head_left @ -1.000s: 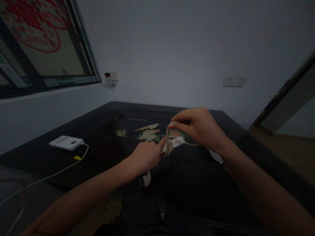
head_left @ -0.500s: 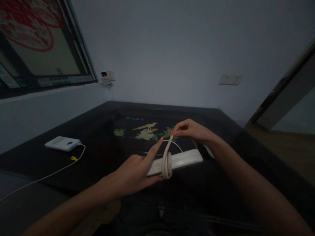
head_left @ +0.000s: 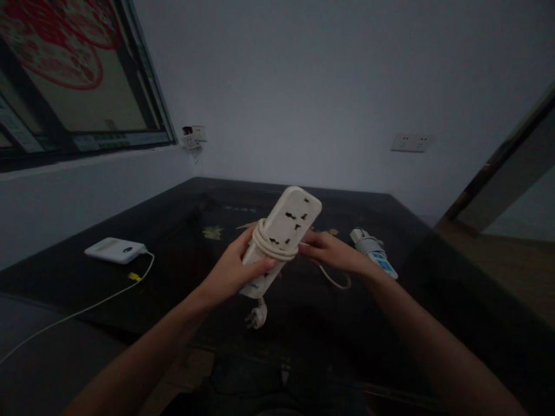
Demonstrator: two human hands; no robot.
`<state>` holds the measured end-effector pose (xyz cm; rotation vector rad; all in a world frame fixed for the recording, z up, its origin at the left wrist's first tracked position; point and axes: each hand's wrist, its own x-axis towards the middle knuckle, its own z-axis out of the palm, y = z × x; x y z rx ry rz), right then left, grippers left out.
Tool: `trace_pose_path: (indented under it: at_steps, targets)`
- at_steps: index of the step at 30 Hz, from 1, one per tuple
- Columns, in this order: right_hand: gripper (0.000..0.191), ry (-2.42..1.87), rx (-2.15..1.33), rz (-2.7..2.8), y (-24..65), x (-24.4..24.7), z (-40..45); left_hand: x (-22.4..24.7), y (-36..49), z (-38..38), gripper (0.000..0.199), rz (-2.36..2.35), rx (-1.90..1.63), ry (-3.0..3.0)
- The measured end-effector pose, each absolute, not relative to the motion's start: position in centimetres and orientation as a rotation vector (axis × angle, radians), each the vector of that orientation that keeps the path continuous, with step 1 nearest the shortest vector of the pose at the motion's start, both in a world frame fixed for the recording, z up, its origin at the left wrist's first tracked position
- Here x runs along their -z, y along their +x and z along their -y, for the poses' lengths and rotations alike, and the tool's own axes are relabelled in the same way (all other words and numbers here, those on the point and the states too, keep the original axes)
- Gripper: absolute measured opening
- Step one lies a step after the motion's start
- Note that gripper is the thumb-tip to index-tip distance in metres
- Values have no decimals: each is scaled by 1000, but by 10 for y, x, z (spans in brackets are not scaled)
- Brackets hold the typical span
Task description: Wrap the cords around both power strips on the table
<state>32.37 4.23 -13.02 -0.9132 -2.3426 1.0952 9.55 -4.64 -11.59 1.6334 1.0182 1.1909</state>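
A white power strip [head_left: 297, 215] is held tilted above the dark table, its socket face turned up toward me. My left hand [head_left: 229, 267] grips the lower half, thumb across the front. White power cord [head_left: 272, 247] is wound in several turns round the strip's middle. At the strip's right edge, my right hand [head_left: 326, 249] is closed on the cord, its fingertips partly hidden behind the strip. A loose loop of cord [head_left: 336, 284] hangs under this hand. The plug [head_left: 257, 315] dangles below the strip's lower end, prongs toward the left.
A second power strip [head_left: 376, 253], white and blue with cord wound round it, lies on the table [head_left: 182, 214] beyond my right forearm. At left rests a white device [head_left: 113, 249] with a thin cable [head_left: 104, 303] and a yellow tag [head_left: 134, 277]. Wall sockets [head_left: 411, 142] are behind.
The strip has turned from lying nearly level to steeply tilted, sockets now showing. My right hand has come down from above to the strip's right edge with the cord. The plug and second strip are now visible.
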Motion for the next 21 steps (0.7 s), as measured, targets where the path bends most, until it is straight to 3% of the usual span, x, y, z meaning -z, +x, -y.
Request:
trace_pose_path:
  at_steps: [10,16,21]
  targets:
    - [26,-1219,-511,2097,335,128,-25,134,74,17,55,-873,-1364,995]
    - [36,-1206,-478,1992,340,125,-41,132,78,31,49,-769,-1399,889]
    - [42,-1249,-656,2001,355,132,-65,133,88,53,51,-608,-1260,865]
